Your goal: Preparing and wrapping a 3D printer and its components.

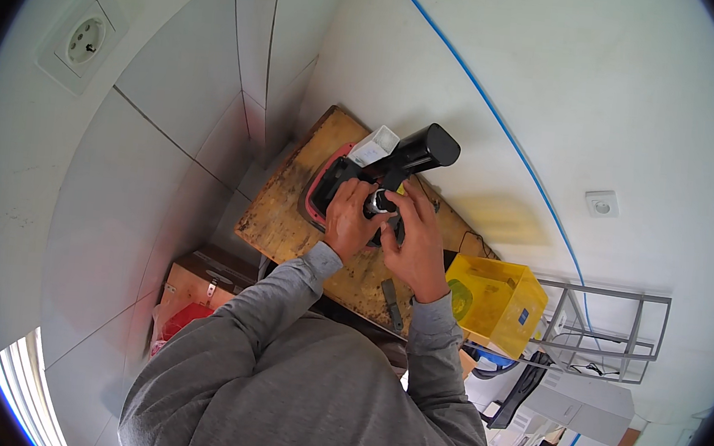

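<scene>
Both my hands meet over a black bench device with a red base (316, 190), which stands on a worn wooden table (286, 208). Between my fingertips is a small round part (383, 201), black with a shiny silver rim. My left hand (350, 221) curls its fingers round the left side of the part. From the right, the thumb and fingers of my right hand (417, 244) close on it. Whether the part is loose or fixed to the device cannot be made out. A thick black arm with a rounded end (421, 150) rises behind my hands.
A white container (374, 146) stands behind the device against the wall. A flat scraper-like tool (392, 305) lies near the table's front edge. To the right are a yellow bin (494, 303) and a grey metal frame (653, 330). Tiled wall (192, 73) borders the left.
</scene>
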Demonstrator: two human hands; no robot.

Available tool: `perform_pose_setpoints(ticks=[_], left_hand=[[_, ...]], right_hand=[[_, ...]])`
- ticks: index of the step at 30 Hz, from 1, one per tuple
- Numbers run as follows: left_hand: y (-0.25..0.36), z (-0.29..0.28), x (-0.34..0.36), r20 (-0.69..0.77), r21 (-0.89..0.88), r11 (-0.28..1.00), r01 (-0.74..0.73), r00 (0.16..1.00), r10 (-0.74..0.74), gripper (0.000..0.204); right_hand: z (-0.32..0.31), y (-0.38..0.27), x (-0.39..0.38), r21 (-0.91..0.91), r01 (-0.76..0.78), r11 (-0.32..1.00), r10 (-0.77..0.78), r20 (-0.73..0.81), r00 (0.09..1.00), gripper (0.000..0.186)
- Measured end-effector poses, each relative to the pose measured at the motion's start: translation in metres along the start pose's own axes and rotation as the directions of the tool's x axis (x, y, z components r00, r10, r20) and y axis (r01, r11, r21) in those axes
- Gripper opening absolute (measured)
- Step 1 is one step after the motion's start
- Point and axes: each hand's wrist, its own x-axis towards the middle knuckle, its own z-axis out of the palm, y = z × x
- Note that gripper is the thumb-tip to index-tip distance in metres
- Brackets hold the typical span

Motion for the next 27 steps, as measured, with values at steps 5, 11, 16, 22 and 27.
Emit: perform_pose_setpoints(ticks=[5, 11, 16, 22, 27], left_hand=[[-0.004, -0.007, -0.002, -0.006, 0.018, 1.0, -0.005, 1.0, 0.005, 0.049], [-0.001, -0.001, 0.0, 0.0, -0.002, 1.0, -0.007, 1.0, 0.007, 0.048], [-0.001, -0.007, 0.0, 0.017, -0.005, 1.0, 0.026, 1.0, -0.026, 0.049], [-0.003, -0.003, 0.0, 0.008, 0.03, 1.0, 0.0, 1.0, -0.001, 0.05], [0.003, -0.007, 0.001, 0.038, 0.019, 1.0, 0.0, 0.999, -0.001, 0.049]], right_hand=[[-0.021, -0.025, 0.015, -0.156, -0.559, 0.814, 0.528, 0.597, 0.603, 0.039], [0.001, -0.009, 0.003, -0.028, -0.123, 0.992, 0.123, -0.001, 0.992, 0.027], [-0.019, -0.032, 0.013, -0.012, -0.437, 0.9, 0.41, 0.368, 0.834, 0.033], [-0.003, -0.012, 0.003, 0.031, -0.261, 0.965, 0.252, 0.171, 0.952, 0.034], [-0.004, -0.005, 0.002, 0.003, -0.058, 0.998, 0.057, 0.104, 0.993, 0.03]])
